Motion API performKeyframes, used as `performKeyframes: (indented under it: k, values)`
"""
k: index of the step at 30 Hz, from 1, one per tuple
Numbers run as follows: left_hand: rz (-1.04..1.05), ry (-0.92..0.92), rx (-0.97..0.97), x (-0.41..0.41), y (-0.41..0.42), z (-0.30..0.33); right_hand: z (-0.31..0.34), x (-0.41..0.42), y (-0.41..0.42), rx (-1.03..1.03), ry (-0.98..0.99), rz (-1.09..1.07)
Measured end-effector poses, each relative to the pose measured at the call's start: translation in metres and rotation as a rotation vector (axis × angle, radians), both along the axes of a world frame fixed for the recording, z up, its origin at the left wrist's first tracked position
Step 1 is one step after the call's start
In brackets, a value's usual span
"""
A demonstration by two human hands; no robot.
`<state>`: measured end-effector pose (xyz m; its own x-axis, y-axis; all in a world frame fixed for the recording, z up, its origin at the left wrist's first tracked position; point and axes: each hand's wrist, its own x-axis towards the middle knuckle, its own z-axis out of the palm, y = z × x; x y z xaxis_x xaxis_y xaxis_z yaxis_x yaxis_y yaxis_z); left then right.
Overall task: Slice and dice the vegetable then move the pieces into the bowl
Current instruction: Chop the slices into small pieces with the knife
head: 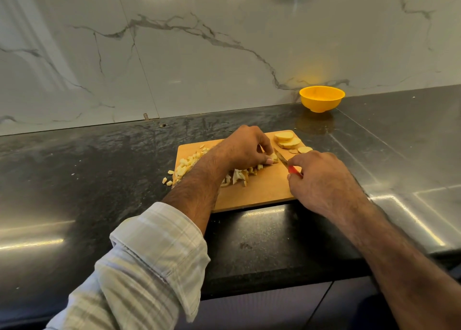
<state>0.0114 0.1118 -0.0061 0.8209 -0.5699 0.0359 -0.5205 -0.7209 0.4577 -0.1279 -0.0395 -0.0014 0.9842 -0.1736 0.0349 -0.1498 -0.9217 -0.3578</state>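
A wooden cutting board (264, 192) lies on the dark counter. My left hand (243, 148) presses down on pale vegetable strips (239, 176) near the board's middle, fingertips pinching the end of them. My right hand (321, 180) grips a red-handled knife (287, 163), its blade angled toward my left fingertips. Diced pieces (185, 166) are heaped at the board's left edge, a few spilled onto the counter. Several round slices (288, 141) lie at the board's far right corner. The yellow bowl (321, 98) stands at the back right by the wall; its inside is hidden from here.
The black counter (99, 167) runs left and right, with its front edge near me. A marble wall (199, 55) backs it. A glossy steel-like surface (411, 167) adjoins on the right.
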Motion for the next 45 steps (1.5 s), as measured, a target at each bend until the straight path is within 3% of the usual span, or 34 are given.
performKeyframes:
  k: [8, 17, 23, 29, 38, 45]
  values:
    - [0.034, -0.012, 0.002, -0.001, -0.006, 0.000, -0.010, -0.010, 0.013, -0.027, -0.063, 0.012]
    - [0.050, -0.046, 0.054, -0.002, -0.011, 0.004, 0.002, -0.005, 0.031, -0.138, 0.073, 0.070]
    - [0.042, -0.029, 0.044, -0.004, -0.009, 0.005, 0.001, 0.018, 0.020, -0.058, 0.001, 0.022]
    - [0.027, -0.025, 0.033, -0.003, 0.004, 0.006, -0.015, 0.001, 0.012, -0.004, -0.197, 0.013]
    - [0.044, -0.041, 0.030, -0.002, 0.000, 0.007, -0.001, -0.002, 0.035, -0.098, 0.010, 0.067]
    - [0.026, -0.007, -0.012, -0.001, 0.005, 0.009, 0.004, 0.015, 0.039, -0.080, 0.004, 0.035]
